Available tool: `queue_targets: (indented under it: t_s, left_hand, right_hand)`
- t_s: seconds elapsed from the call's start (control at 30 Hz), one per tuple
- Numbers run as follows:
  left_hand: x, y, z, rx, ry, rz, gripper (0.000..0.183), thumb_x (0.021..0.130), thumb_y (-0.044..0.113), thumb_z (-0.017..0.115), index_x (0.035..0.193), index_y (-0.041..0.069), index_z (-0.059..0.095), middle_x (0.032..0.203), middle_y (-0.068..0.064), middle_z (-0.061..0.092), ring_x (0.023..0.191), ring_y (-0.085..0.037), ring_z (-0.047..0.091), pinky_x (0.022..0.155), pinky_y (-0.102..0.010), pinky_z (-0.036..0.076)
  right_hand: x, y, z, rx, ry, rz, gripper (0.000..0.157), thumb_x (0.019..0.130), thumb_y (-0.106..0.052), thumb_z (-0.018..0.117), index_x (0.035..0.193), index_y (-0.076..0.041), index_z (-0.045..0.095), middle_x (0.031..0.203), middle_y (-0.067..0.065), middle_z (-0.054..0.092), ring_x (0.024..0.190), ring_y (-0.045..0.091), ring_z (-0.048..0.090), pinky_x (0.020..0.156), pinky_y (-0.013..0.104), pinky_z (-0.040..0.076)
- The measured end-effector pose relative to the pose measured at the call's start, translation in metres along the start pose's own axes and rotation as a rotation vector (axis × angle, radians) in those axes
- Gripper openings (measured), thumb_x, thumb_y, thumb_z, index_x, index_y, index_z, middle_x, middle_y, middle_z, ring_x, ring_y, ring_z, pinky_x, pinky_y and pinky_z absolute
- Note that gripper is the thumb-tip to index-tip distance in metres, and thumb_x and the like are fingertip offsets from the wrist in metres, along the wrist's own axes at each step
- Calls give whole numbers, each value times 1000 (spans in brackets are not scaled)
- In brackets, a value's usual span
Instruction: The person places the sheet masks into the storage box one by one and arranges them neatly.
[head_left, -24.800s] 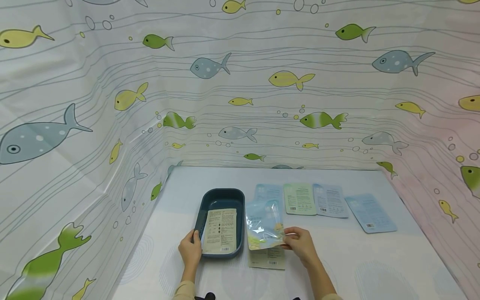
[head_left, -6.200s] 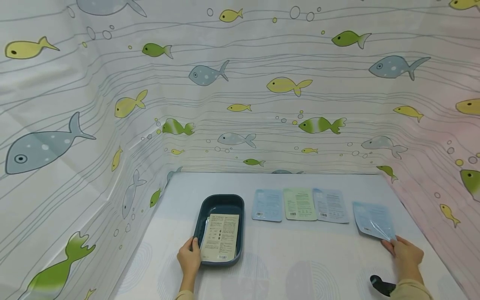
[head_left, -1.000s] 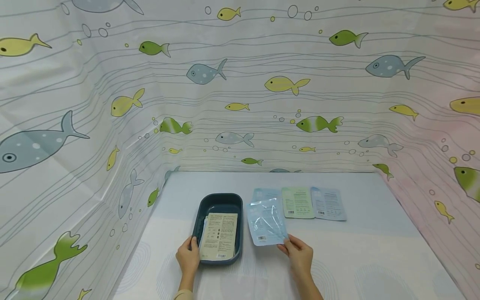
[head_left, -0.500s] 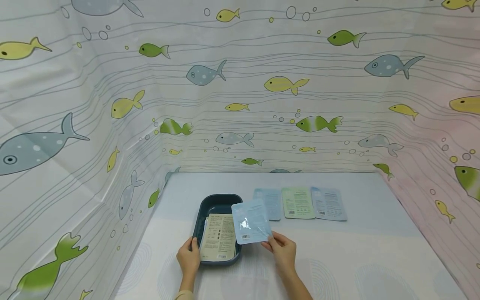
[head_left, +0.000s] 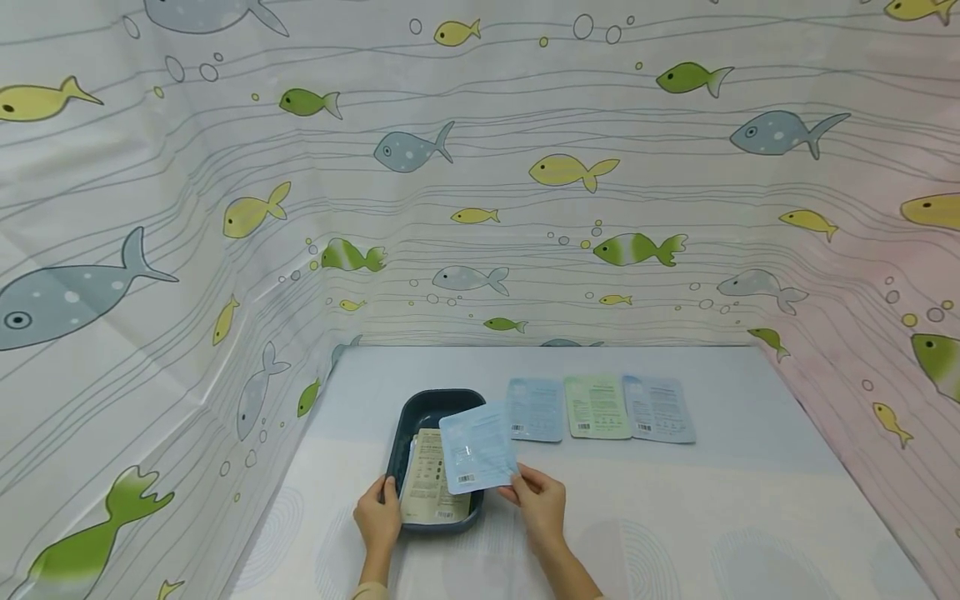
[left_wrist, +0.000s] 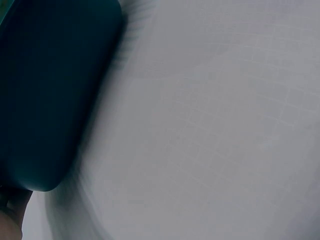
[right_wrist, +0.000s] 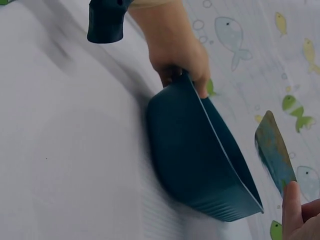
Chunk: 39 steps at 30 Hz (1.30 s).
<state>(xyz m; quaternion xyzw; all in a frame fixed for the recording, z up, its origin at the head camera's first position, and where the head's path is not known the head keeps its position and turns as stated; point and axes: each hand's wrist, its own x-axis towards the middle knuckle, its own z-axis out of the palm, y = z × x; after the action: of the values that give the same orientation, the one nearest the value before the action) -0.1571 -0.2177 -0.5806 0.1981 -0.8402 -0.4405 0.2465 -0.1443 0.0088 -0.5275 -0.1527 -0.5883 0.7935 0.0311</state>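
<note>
My left hand (head_left: 377, 518) grips the left rim of a dark teal plastic bin (head_left: 480, 500), thumb over the edge. Inside the bin lies a beige printed sachet (head_left: 426, 500), with another sachet's edge showing beneath it at the left. My right hand (head_left: 542, 504) pinches a flat light-blue sachet (head_left: 480, 450) by its lower right corner, tilted above the bin's right side and partly covering the beige one. In the right wrist view, this sachet (right_wrist: 275, 150) is seen apart from the bin (right_wrist: 195, 155), above its rim.
Behind and right of the bin, a blue sachet (head_left: 535, 408), a green sachet (head_left: 597, 407) and a pale blue-grey sachet (head_left: 660, 408) lie in a row on the white table (head_left: 675, 517). A fish-patterned sheet (head_left: 480, 167) walls the table's back and sides.
A beige sachet has left the table since the oldest frame. The right hand picked up the far-right blue sachet and carried it left over the bin. The left hand keeps its grip.
</note>
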Motion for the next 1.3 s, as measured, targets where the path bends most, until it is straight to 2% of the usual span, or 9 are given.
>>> queue_targets:
  t_s: [0.33,0.53,0.9,1.03,1.17,1.3]
  left_hand:
    - [-1,2,0,-3,16,23,23,91,1,56,104,-17,61,104,-34,62,102,-50,58,88,-56,47]
    - [-1,0,1,3,31,42,22,90,0,56,102,-17,62,102,-34,62,100,-50,59,86,-56,47]
    - [-1,2,0,11,1,6,24,92,2,54,105,-17,61,106,-33,61,104,-49,57,89,-55,46]
    - [-1,3,0,10,3,4,24,92,2,54,105,-17,61,106,-34,61,104,-49,57,89,-56,46]
    - [0,2,0,11,10,8,24,91,2,55,105,-18,61,106,-34,61,104,-50,57,89,-56,46]
    - [-1,1,0,11,14,14,25,91,2,55,105,-18,60,106,-34,61,104,-50,57,89,-56,46]
  right_hand:
    - [-1,8,19,-19,-60,-15,27,86,11,55,112,22,55,93,26,65,69,19,70,66,27,57]
    - [-1,16,31,-39,-53,-4,27,87,11,54,111,22,55,92,26,64,68,18,69,65,26,57]
    - [-1,24,41,-54,-68,-43,27,85,14,54,109,26,53,93,34,62,67,29,70,64,30,57]
    - [-1,27,44,-92,-61,-53,26,85,14,55,109,24,55,93,33,64,66,26,70,62,28,57]
    - [-2,28,46,-120,-71,-82,25,84,13,56,107,23,57,91,32,65,64,26,69,60,27,57]
    - [-4,28,47,-195,-93,-165,23,83,11,60,103,21,61,87,29,67,63,26,69,57,25,56]
